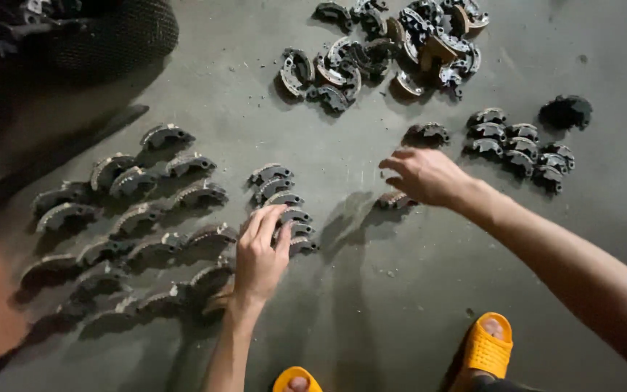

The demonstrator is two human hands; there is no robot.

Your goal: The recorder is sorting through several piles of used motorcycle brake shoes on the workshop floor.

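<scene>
Curved dark-grey metal brake shoes [146, 218]: many lying in floor rows; jumbled pile [393, 43] (top) remaining. Left hand [261, 254], fingers loosely open, touching short row [284, 207]; right hand [426, 176] hovering half-open, empty, above one shoe [393, 201].

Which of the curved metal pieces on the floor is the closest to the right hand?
The single curved piece lying just under the right hand, apart from the rows and the pile.

The shoes [284, 210] looked like cast metal, dull grey, rough at the edges, some with a paler, matt lining. The heap [393, 43] showed brownish lining pads. The floor [371, 305] was matt, gritty concrete. The sandals [484, 348] were smooth, ribbed orange plastic.
</scene>
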